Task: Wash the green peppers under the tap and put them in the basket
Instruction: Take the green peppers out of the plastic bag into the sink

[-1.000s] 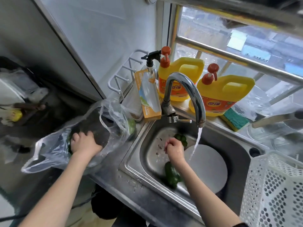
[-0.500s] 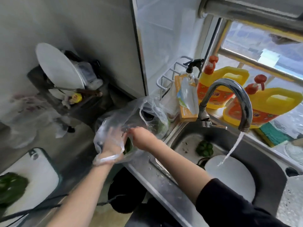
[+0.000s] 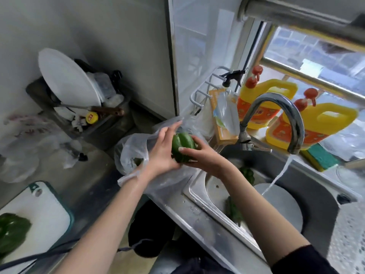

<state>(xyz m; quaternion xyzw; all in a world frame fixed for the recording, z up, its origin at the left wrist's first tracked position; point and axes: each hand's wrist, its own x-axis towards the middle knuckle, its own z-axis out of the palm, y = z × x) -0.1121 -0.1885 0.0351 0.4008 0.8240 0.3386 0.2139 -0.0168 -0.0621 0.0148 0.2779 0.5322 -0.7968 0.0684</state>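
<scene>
A green pepper [image 3: 181,146] is held above the clear plastic bag [image 3: 134,153] just left of the sink. My right hand [image 3: 199,157] grips it from the right, fingers curled over its front. My left hand [image 3: 161,153] cups it from the left with fingers straight. Two more green peppers lie in the steel sink [image 3: 199,194]: one at the back [image 3: 246,174], one near the front rim [image 3: 234,211]. The tap [image 3: 276,113] runs, its stream landing on a white plate [image 3: 280,206]. The white mesh basket [image 3: 349,234] stands at the right edge.
Another green pepper [image 3: 11,232] lies on the white cutting board [image 3: 39,212] at lower left. Two yellow detergent jugs [image 3: 324,123], a box and a green sponge [image 3: 320,157] line the windowsill. A dish rack with a white plate [image 3: 67,78] stands at the back left.
My right hand left the sink, reached into the bag and now grips a pepper. Both hands have lifted that pepper out of the bag. My view has swung left.
</scene>
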